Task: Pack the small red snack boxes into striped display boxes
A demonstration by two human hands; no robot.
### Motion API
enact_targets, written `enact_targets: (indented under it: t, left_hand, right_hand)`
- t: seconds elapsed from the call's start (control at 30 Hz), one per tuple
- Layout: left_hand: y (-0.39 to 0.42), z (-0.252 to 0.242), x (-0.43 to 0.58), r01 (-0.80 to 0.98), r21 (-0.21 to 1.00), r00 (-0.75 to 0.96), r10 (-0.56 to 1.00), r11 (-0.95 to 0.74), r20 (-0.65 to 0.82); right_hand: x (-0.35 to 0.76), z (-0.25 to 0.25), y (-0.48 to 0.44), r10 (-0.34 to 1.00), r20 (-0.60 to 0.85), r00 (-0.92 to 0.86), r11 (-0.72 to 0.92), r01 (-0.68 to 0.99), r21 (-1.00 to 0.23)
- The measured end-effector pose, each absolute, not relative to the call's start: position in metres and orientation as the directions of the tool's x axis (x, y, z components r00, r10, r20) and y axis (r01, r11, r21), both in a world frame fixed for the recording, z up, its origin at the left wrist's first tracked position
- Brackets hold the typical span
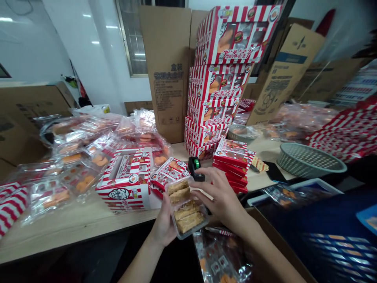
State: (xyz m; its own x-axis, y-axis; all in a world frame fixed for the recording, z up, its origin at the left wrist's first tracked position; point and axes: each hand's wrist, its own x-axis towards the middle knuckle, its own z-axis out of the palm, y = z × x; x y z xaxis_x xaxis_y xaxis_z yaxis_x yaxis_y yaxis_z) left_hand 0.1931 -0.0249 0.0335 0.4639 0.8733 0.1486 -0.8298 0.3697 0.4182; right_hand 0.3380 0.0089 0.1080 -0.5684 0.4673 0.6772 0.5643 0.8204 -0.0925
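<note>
My left hand is closed around the left side of a clear plastic tray, held tilted in front of the table's edge. Several golden-brown, roll-shaped snack pieces lie in its compartments. My right hand hovers at the tray's upper right side, its fingers curved and apart; whether the fingertips touch the tray or a piece cannot be made out. Just beyond the hands stand a black tape dispenser with a green part and a flat red-and-white box. An upright red-and-white striped box stands to the left.
Striped boxes are stacked high at the back, with flatter boxes at right. Clear bagged packs cover the table's left. A grey-green basket and a dark phone are at right. Below the hands lie more bagged packs.
</note>
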Motion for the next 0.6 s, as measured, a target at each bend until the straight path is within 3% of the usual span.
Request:
enact_targets:
  t: [0.4,0.6]
  left_hand:
    - [-0.0178,0.0320,0.1888,-0.847,0.389,0.435,0.893,0.361,0.117]
    - [-0.0160,0.0298,0.1861,-0.828,0.424,0.451,0.885,0.366,0.117]
  right_hand:
    - [0.3345,0.1027,0.0149,0.495,0.600,-0.629,0.821,0.564,-0.087]
    - [0.3375,0.1019,0.0134,0.387,0.645,-0.659,0.860,0.510,0.005]
